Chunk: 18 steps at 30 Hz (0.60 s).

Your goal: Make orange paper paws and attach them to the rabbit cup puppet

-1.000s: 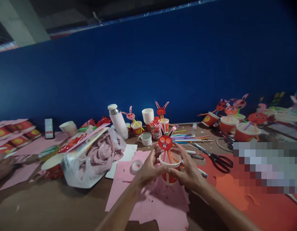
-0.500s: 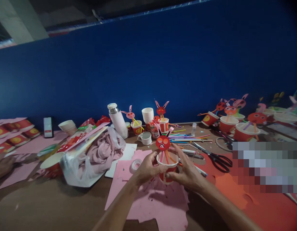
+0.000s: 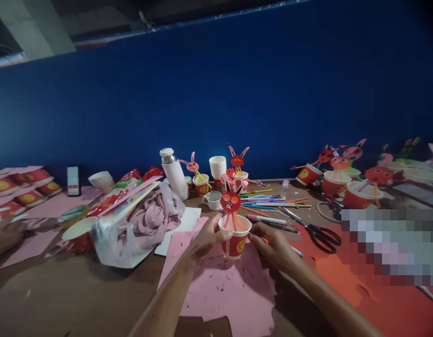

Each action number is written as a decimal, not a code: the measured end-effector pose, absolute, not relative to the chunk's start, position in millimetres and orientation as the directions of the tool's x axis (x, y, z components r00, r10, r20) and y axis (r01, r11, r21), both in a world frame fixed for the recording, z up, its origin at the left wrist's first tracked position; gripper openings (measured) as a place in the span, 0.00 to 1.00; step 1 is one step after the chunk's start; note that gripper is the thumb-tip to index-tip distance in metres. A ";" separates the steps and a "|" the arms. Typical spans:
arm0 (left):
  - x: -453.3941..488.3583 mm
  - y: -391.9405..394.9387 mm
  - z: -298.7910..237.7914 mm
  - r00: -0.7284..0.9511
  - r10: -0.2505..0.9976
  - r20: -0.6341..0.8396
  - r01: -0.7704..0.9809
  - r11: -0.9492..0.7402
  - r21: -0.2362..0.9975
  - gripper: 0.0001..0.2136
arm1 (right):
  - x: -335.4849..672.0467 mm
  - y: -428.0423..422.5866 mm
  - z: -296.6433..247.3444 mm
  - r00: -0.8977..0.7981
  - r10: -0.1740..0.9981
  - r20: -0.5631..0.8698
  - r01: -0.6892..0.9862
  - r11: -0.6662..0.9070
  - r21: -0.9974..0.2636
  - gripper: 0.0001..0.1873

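Observation:
A red paper cup (image 3: 235, 239) with a white rim stands between my two hands above a pink paper sheet (image 3: 227, 290). Coloured straws rise from it and carry a round red paper face (image 3: 230, 201) with pink ears. My left hand (image 3: 205, 238) wraps the cup's left side. My right hand (image 3: 272, 243) has its fingertips at the cup's right rim and side. A roll of clear tape that lay left of the cup is hidden behind my left hand.
Scissors (image 3: 314, 230), pens and straws (image 3: 269, 205) lie to the right on red paper (image 3: 342, 276). Behind stand a white flask (image 3: 174, 173), a cup stack (image 3: 217, 166) and finished rabbit cups (image 3: 335, 180). A plastic bag with pink cloth (image 3: 139, 224) sits left. Another person's hand (image 3: 4, 236) is at far left.
Both hands have carried the cup a little to the left and away from me, and the cup has turned so its yellow emblem faces me.

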<state>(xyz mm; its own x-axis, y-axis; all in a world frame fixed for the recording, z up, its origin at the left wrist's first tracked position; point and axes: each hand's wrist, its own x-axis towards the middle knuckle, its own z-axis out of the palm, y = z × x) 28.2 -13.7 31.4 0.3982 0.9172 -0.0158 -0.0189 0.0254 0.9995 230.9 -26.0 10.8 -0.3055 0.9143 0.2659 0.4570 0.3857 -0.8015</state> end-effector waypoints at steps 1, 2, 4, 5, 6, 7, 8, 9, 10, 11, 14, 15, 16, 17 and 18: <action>29.1 -14.6 33.7 0.397 0.918 -0.022 -0.008 0.028 1.000 0.29 | 230.4 -26.0 10.3 -0.312 0.911 0.270 0.473 0.395 -0.788 0.09; 30.1 -15.5 36.0 0.400 0.916 -0.028 0.000 0.031 1.000 0.28 | 229.9 -25.9 9.3 -0.313 0.909 0.274 0.493 0.402 -0.772 0.09; 32.2 -16.7 39.6 0.418 0.908 -0.025 0.006 0.025 1.000 0.26 | 229.2 -25.7 6.2 -0.315 0.908 0.275 0.535 0.410 -0.739 0.09; 33.2 -16.9 40.6 0.428 0.903 -0.014 0.003 0.014 1.000 0.26 | 229.1 -25.6 4.4 -0.319 0.907 0.273 0.553 0.412 -0.724 0.09; 34.0 -17.0 40.9 0.434 0.901 -0.003 0.000 0.003 1.000 0.26 | 229.1 -25.6 2.7 -0.324 0.906 0.271 0.569 0.415 -0.710 0.09; 34.7 -17.0 40.4 0.435 0.900 0.004 -0.002 -0.004 1.000 0.26 | 229.2 -25.8 1.1 -0.329 0.906 0.266 0.583 0.416 -0.698 0.09; 35.3 -16.9 39.3 0.431 0.903 0.001 0.001 -0.002 1.000 0.27 | 229.3 -26.2 0.1 -0.332 0.907 0.257 0.598 0.413 -0.687 0.08; 35.7 -16.9 37.8 0.416 0.909 -0.012 0.013 0.007 1.000 0.28 | 229.3 -26.7 -0.5 -0.333 0.911 0.244 0.615 0.406 -0.676 0.08; 35.9 -17.0 36.2 0.390 0.921 -0.029 0.032 0.018 0.999 0.28 | 229.2 -27.4 -0.4 -0.331 0.916 0.227 0.635 0.395 -0.664 0.07; 36.1 -17.2 34.6 0.355 0.934 -0.044 0.054 0.026 0.998 0.29 | 228.9 -28.2 0.2 -0.328 0.922 0.208 0.657 0.380 -0.651 0.07; 36.8 -18.7 33.2 0.290 0.955 -0.059 0.099 0.031 0.995 0.30 | 226.9 -31.2 3.4 -0.294 0.942 0.159 0.730 0.329 -0.599 0.05; 37.1 -19.2 34.1 0.299 0.952 -0.058 0.099 0.029 0.995 0.29 | 226.0 -32.1 4.2 -0.282 0.946 0.157 0.753 0.320 -0.575 0.05; 37.5 -19.7 35.4 0.323 0.945 -0.057 0.092 0.029 0.995 0.29 | 225.0 -32.7 4.5 -0.273 0.948 0.165 0.774 0.319 -0.548 0.06; 37.8 -20.0 37.1 0.351 0.935 -0.056 0.083 0.028 0.996 0.29 | 224.2 -33.2 4.3 -0.269 0.946 0.181 0.791 0.324 -0.519 0.06; 38.1 -20.1 38.7 0.377 0.925 -0.049 0.071 0.024 0.997 0.28 | 223.5 -33.4 3.7 -0.269 0.942 0.203 0.803 0.336 -0.492 0.06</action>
